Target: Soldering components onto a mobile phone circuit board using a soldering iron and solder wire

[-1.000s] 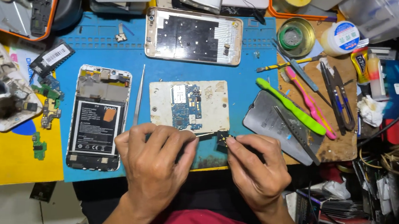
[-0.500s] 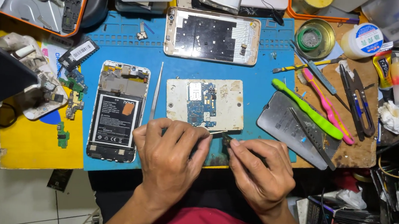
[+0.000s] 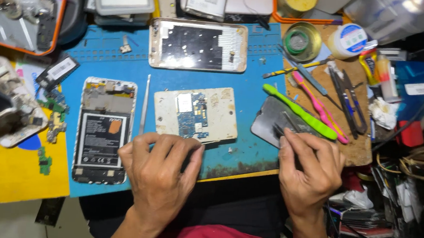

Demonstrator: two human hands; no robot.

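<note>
My left hand (image 3: 159,175) rests on the front edge of the blue mat (image 3: 254,92) with its fingers curled. Whatever lies under them is hidden. Just beyond its fingertips lies a cream phone frame with a blue circuit board (image 3: 195,113). My right hand (image 3: 311,167) is further right, over the near end of a dark curved phone panel (image 3: 267,123). Its fingertips pinch thin metal tweezers (image 3: 288,126) that lie on that panel.
An opened phone with its battery showing (image 3: 101,130) lies left, a thin metal rod (image 3: 144,103) beside it. A phone back frame (image 3: 197,45) sits at the back. Green (image 3: 298,111) and pink (image 3: 319,107) pry tools, cutters (image 3: 347,102), solder reels and clutter fill the right.
My hands were together at the cream frame's near edge on a small dark part. The right hand has moved right to the dark panel and the tweezers. The left hand stayed.
</note>
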